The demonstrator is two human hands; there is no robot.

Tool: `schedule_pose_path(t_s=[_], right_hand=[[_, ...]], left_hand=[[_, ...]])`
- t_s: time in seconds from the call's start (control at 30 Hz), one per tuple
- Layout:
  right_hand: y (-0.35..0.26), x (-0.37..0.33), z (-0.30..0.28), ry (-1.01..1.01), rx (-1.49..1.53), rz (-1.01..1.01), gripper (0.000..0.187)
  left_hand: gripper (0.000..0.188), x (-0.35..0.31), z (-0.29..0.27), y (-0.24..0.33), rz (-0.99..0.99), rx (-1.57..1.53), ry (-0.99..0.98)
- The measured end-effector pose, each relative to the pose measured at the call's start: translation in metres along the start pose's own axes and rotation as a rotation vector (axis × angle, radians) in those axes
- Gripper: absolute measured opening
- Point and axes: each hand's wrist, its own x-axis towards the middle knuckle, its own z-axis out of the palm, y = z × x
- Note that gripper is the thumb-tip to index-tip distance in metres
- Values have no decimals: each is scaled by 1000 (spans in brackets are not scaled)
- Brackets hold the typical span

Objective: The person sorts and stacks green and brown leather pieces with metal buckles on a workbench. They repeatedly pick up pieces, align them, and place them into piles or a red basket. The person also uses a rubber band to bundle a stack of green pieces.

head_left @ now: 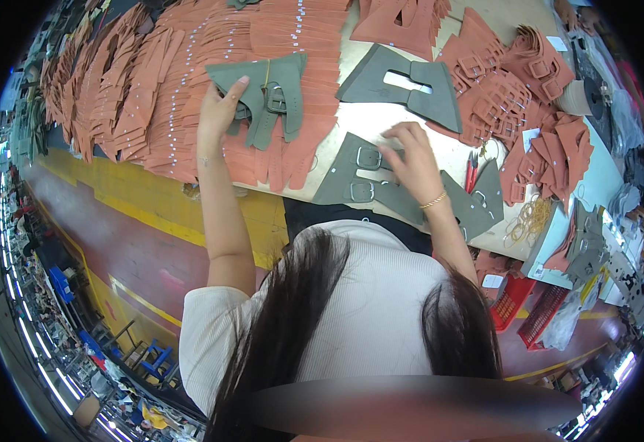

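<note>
My left hand (pixel 221 110) grips a bundle of dark green leather strap pieces (pixel 281 74) by its left end, thumb on top and fingers mostly hidden. A yellowish band runs round the bundle, and a metal buckle shows on it. To the right, my right hand (pixel 415 163) hovers over or rests lightly on a flat green leather piece (pixel 342 171) with two metal buckles (pixel 362 191); its fingers are bent but apart, with nothing seen between them. Beyond it lies another green cut-out piece (pixel 432 103) without visible buckles.
Overlapping rows of orange-brown leather pieces (pixel 167 96) cover the table's left side. Buckled orange-brown pieces (pixel 495 103) pile up at right. Red-handled tool (pixel 471 173), green scraps (pixel 490 195) and yellowish bands (pixel 530 219) lie near my right forearm. Red crates (pixel 512 302) stand below the table edge.
</note>
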Motion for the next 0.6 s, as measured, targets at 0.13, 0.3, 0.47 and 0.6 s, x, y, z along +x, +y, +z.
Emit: schedule_pose_path(t_s=[0.13, 0.3, 0.47, 0.6], right_hand=[[-54, 35, 36, 44, 320, -102, 37], [-93, 78, 59, -32, 599, -23, 43], [-77, 83, 32, -207, 975, 182, 31], [-61, 70, -11, -324, 1454, 325, 24]], left_hand=[[46, -18, 18, 25, 16, 35, -231], [44, -32, 34, 48, -40, -66, -350], [44, -53, 37, 62, 18, -272, -455], [46, -65, 48, 77, -94, -449, -541]])
